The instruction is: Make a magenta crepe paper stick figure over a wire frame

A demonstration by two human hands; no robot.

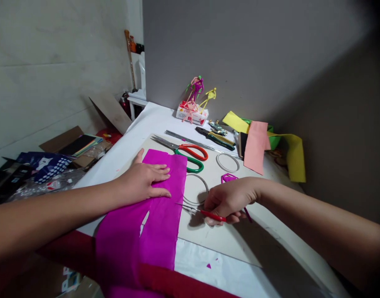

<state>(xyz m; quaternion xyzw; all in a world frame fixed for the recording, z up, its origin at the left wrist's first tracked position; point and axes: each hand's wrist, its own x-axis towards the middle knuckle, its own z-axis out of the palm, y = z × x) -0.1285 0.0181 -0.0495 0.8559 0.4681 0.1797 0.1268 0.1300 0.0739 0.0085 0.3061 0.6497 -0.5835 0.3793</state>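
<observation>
A person's left hand [143,180] lay spread flat on a sheet of magenta crepe paper [179,186], pressing it to a pale cardboard sheet [208,240], while the right hand [228,200] pinched small red-handled scissors [213,214], blades pointing at the paper's edge just beside them. A wire hoop [194,188] sat between the hands; larger red-and-green-handled scissors [190,155] lay just beyond the left hand's fingertips [166,169].

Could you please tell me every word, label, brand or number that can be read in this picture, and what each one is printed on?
White box under the wire figures: red printing, too small to read.
Blue packet at the left: white markings, too blurred to tell if they are text.
No other text can be read.
</observation>
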